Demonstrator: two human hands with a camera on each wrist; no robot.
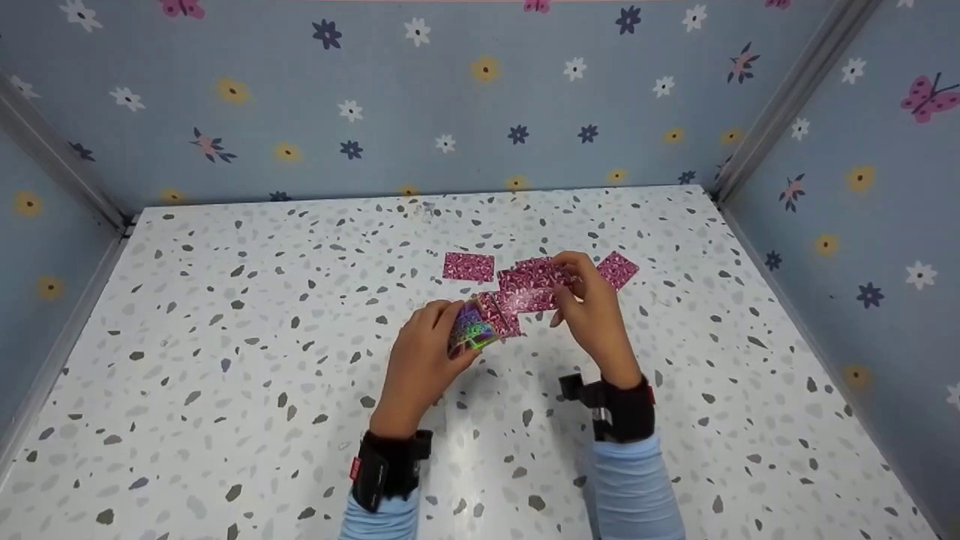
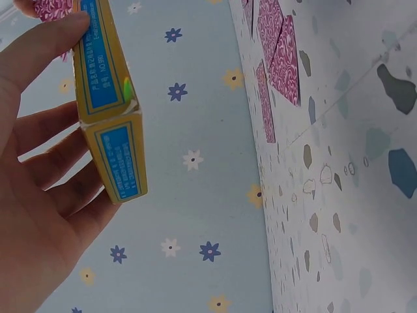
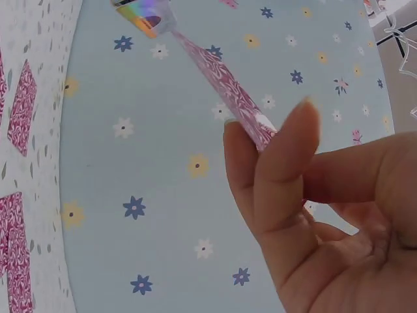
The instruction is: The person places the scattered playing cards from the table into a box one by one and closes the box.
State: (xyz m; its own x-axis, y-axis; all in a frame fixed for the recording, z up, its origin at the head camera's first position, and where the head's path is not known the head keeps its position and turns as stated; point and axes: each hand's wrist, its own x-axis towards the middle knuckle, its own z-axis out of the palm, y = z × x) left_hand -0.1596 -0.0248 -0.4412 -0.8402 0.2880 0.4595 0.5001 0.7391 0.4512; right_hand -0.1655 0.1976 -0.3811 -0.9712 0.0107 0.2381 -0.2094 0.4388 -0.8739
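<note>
My left hand point(image 1: 420, 364) grips a small card box point(image 1: 471, 328) above the table, with a shiny rainbow face. In the left wrist view the box point(image 2: 107, 98) shows gold edges and blue printed panels, thumb on one side and fingers on the other. My right hand point(image 1: 598, 322) pinches a pink-and-white patterned playing card point(image 1: 529, 289) between thumb and fingers. Edge-on in the right wrist view, this card point(image 3: 225, 81) reaches from the fingertips to the end of the box point(image 3: 146, 14).
Loose pink-backed cards lie on the speckled white table point(image 1: 247, 360), one card point(image 1: 469, 267) behind the box and another card point(image 1: 619, 270) beyond my right hand. More overlap near the held card. A flowered blue panel point(image 1: 420, 75) rises along the back, with others at both sides.
</note>
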